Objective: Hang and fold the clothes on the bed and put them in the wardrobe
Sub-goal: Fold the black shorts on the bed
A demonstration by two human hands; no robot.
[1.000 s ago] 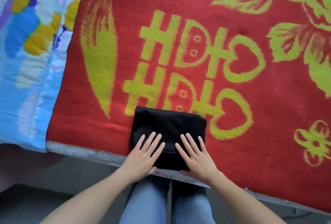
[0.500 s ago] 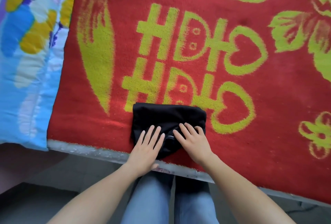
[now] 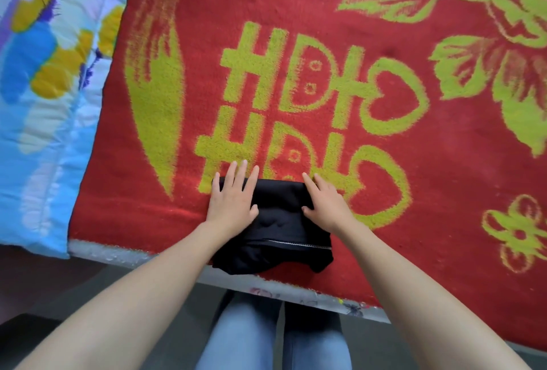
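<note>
I have the black garment (image 3: 278,230) lying as a folded bundle on the red blanket (image 3: 444,162), close to the near rim of the bed (image 3: 118,254), its loose near edge reaching almost to that rim. My left hand (image 3: 232,200) lies flat on the bundle's far left corner, fingers straight and spread, the tips over the far fold and onto the blanket. My right hand (image 3: 327,203) rests on the far right corner with its fingers stretched out and thumb on the cloth; neither hand grips anything (though I cannot tell whether the right's outer fingers tuck round the side).

I judge this to be the pressing-down of a fold. To do it well, I would bear down evenly with both palms and sweep outward from the middle, where a soft pucker shows, so trapped air leaves and the layers lie level. The near edge looks ragged below the pale stitched line (image 3: 296,241), so I would square that up before lifting. The plush blanket may drag the bottom layer, so press, don't shove.
</note>
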